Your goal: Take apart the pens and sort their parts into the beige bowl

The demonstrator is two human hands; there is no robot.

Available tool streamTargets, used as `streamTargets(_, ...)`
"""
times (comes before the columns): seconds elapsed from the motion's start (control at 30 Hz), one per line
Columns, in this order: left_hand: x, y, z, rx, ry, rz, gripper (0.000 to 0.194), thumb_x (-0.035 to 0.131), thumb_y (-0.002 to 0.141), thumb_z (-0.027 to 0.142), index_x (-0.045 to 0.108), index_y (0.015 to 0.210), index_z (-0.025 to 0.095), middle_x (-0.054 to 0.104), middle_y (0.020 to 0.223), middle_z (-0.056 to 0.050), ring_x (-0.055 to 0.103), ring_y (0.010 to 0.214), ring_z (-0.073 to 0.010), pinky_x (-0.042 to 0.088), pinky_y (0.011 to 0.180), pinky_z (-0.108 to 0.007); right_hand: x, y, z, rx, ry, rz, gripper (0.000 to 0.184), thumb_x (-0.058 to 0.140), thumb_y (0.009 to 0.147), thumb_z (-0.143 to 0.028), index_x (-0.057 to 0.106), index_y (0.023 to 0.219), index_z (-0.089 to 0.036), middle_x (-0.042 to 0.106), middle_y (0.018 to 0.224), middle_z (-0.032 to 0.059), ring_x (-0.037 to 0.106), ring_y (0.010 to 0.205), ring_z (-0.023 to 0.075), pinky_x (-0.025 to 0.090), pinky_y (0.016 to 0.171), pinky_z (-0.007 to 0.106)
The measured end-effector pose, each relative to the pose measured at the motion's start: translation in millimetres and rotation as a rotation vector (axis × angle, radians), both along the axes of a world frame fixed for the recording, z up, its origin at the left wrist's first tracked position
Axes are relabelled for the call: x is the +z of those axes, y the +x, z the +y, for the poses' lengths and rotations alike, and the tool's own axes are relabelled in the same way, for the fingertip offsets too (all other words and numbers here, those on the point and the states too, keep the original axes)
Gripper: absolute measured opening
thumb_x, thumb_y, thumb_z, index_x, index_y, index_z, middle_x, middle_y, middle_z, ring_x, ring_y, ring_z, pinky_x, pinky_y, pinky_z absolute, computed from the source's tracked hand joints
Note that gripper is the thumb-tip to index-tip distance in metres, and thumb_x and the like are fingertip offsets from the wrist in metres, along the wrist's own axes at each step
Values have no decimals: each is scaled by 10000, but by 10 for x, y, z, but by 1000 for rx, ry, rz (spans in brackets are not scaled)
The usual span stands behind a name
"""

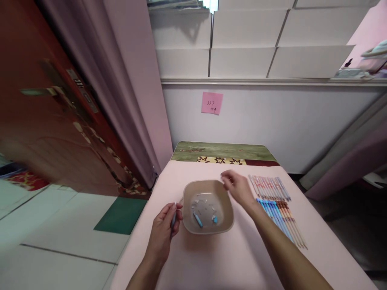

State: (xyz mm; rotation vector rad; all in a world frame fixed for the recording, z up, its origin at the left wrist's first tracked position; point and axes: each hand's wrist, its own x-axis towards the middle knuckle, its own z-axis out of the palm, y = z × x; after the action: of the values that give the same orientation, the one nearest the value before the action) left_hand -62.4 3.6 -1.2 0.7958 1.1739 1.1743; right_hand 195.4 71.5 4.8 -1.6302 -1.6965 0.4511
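Note:
A beige square bowl (227,219) sits on the pink table (211,262), holding a blue pen cap and several small pale bits. My left hand (165,229) is just left of the bowl, fingers closed around a thin pen (173,217) held upright. My right hand (237,187) hovers over the bowl's far right corner, fingers curled in a pinch; whether anything is in them I cannot make out. Right of that hand lie rows of pens (276,205), pink-white ones farther back, blue and brown ones nearer.
A green patterned mat (223,152) covers the table's far end against a white wall with a pink sticky note (212,103). A curtain (121,92) and a dark red door (42,112) stand at left. Tiled floor lies below on the left.

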Motion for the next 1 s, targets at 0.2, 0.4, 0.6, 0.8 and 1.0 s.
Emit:
streamTargets(0.2, 39, 74, 5, 23, 62, -68, 273, 572, 821, 429, 618, 873, 164, 554, 644, 18, 363, 458, -45, 248, 418, -175, -393, -435, 155, 202, -304, -368, 148, 573, 738, -129, 719, 732, -155, 725, 758, 64, 644, 733, 158, 422, 669, 206)
streamTargets(0.4, 149, 59, 2, 17, 129, -243, 225, 580, 823, 319, 598, 989, 167, 639, 784, -41, 499, 606, -100, 392, 552, -218, -425, -446, 197, 250, -407, -522, 203, 584, 726, -119, 742, 850, -148, 734, 851, 112, 661, 823, 212, 445, 717, 239)
streamTargets(0.6, 108, 127, 40, -27, 140, -285, 200, 639, 784, 229, 593, 971, 176, 672, 873, -51, 570, 709, -112, 447, 686, -234, -415, -392, -1, 284, -499, -632, 217, 610, 697, -84, 748, 857, -131, 730, 856, 151, 681, 822, 244, 489, 704, 256)
streamTargets(0.8, 144, 198, 54, -30, 111, -304, 210, 670, 758, 231, 580, 941, 180, 690, 1015, -87, 651, 811, -177, 490, 822, -351, -420, -448, -43, 295, -514, -673, 205, 636, 719, -136, 743, 895, -134, 724, 891, 168, 684, 865, 266, 509, 740, 286)
streamTargets(1.0, 122, 148, 48, 22, 65, -343, 287, 655, 775, 215, 524, 1029, 187, 698, 1012, -96, 674, 781, -192, 520, 809, -401, -521, -588, -133, 317, -518, -690, 269, 671, 687, -160, 734, 943, -108, 715, 917, 202, 680, 889, 317, 527, 739, 337)
